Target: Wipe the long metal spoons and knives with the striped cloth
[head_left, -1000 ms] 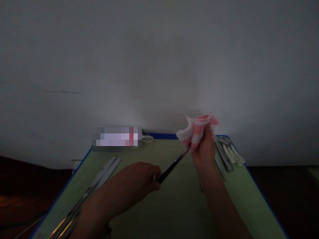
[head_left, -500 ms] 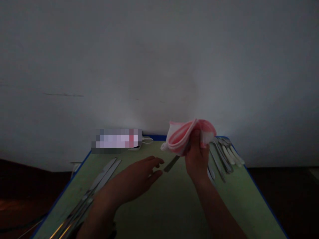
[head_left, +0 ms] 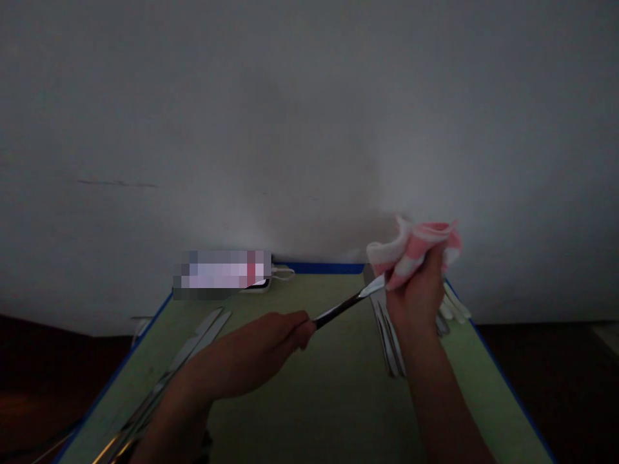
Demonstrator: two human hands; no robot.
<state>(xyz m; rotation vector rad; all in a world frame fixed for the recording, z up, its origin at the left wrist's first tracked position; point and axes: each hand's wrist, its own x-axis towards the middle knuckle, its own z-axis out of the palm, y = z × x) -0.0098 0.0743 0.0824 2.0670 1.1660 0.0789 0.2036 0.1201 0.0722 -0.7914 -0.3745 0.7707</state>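
Note:
My left hand (head_left: 285, 335) is closed around the handle end of a shiny metal table knife (head_left: 345, 307), which slants up to the right above the table. The knife's far end disappears into a pink and white cloth (head_left: 411, 254). That cloth is bunched in my right hand (head_left: 418, 293), whose fingers are wrapped behind it and partly hidden. Beneath my left forearm, knives (head_left: 206, 332) lie along the table's left side. Several metal pieces of cutlery (head_left: 389, 341) lie under my right hand, their far ends covered.
At the back left, a blurred-out phone-like device (head_left: 225, 274) leans by the wall, with a white cable (head_left: 285, 272) beside it. White-handled cutlery (head_left: 454, 306) lies at the right edge. The pale green table (head_left: 309, 412) has a blue rim and meets the wall (head_left: 309, 129).
My left hand has closed on the knife's handle. My right hand has shifted right with the cloth, and more of the knife now shows between the hands.

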